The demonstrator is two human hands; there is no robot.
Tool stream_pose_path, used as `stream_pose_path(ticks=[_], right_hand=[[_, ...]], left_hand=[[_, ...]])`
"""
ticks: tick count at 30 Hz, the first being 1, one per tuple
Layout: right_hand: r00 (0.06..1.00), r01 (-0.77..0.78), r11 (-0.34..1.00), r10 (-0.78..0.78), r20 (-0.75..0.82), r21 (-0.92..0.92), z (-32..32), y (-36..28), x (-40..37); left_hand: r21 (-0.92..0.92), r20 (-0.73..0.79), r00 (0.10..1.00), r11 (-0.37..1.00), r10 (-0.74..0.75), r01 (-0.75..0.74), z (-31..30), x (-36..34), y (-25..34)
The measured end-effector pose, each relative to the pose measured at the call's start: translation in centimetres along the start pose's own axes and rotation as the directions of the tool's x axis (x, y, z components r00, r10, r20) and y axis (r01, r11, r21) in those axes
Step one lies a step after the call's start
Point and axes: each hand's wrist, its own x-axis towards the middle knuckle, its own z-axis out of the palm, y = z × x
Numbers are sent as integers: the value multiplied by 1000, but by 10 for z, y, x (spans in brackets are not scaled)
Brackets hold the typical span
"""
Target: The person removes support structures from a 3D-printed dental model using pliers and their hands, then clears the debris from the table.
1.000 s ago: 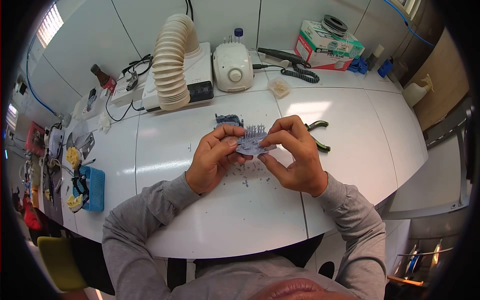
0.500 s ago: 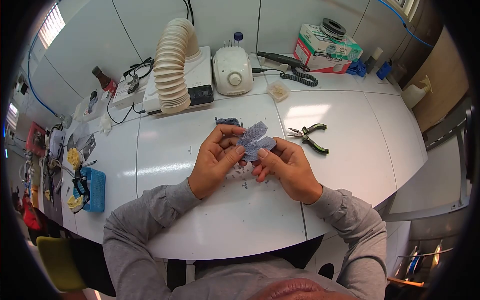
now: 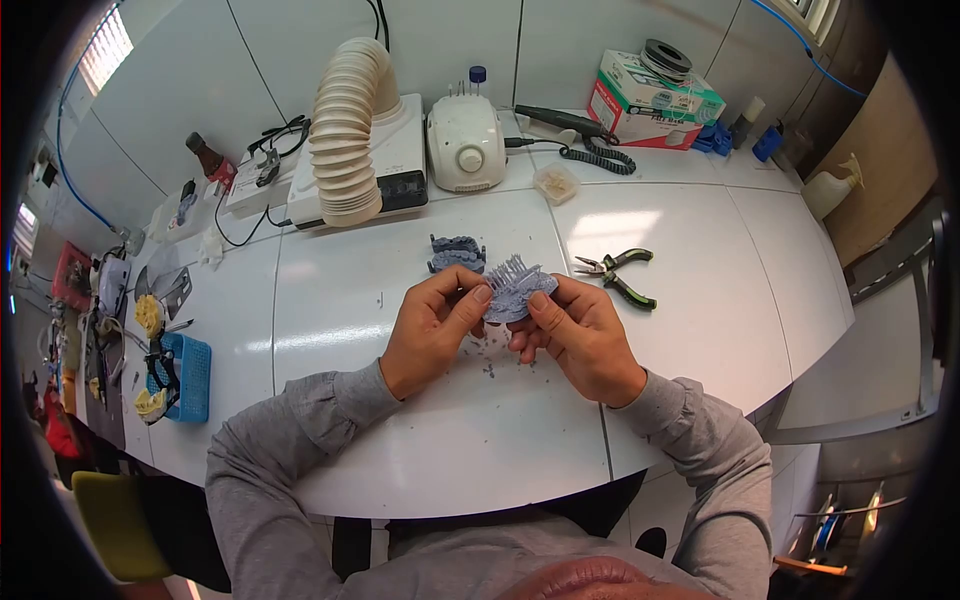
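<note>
Between my two hands is a grey-blue printed dental model, tilted so that a row of thin support spikes stands up along its far side. My left hand pinches its left end with thumb and fingers. The right end is gripped by my right hand, thumb on top and fingers curled beneath. Just beyond my left fingers, more dental model pieces of the same grey-blue lie on the table. Small broken bits are scattered below my hands. Pliers with green-black handles rest open to the right.
A white ribbed hose arches over a white machine at the back. Beside it stand a white control unit, a black handpiece and a mask box. A small clear box sits nearer. On the left is a blue basket.
The dental model has been turned in my hands, so its support spikes now point up and away. My left fingers shifted slightly, and more of the pieces behind them shows.
</note>
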Motion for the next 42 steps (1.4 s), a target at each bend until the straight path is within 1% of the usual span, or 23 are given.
stream_pose_path(ticks=[3, 5, 7, 9, 11, 14, 16, 20, 23, 34, 42], right_hand=[[1000, -10, 1000, 10, 23, 28, 0, 1, -1], [1000, -8, 993, 5, 31, 115, 0, 2, -1], [999, -9, 991, 5, 35, 133, 0, 3, -1], [999, -10, 988, 5, 38, 152, 1, 2, -1], [999, -49, 980, 47, 17, 192, 2, 1, -2], [998, -53, 979, 47, 33, 199, 2, 0, -2], [999, -28, 982, 23, 27, 187, 4, 3, -2], [999, 12, 991, -17, 36, 136, 3, 8, -2], [998, 9, 995, -15, 63, 101, -1, 12, -2], [999, 10, 995, -13, 37, 95, -1, 15, -1], [999, -1, 998, -1, 32, 59, -2, 13, -1]], left_hand=[[-10, 35, 999, 1000, -29, 30, -2, 0, 2], [-12, 59, 997, 999, -39, 40, -3, -1, 5], [9, 104, 992, 998, -65, 65, -3, -1, 7], [7, 116, 991, 997, -73, 72, -3, 0, 8], [6, 129, 988, 997, -79, 79, -3, 0, 9], [6, 149, 984, 995, -97, 98, -3, 0, 6], [-19, 115, 992, 999, -44, 46, -3, 1, 3], [-25, 110, 993, 999, -35, 38, -4, 1, 2], [-26, 131, 991, 999, -25, 29, -4, 0, 5], [17, 183, 983, 1000, -15, 12, -6, -1, 2], [48, 172, 985, 999, -11, 3, -7, -2, 0]])
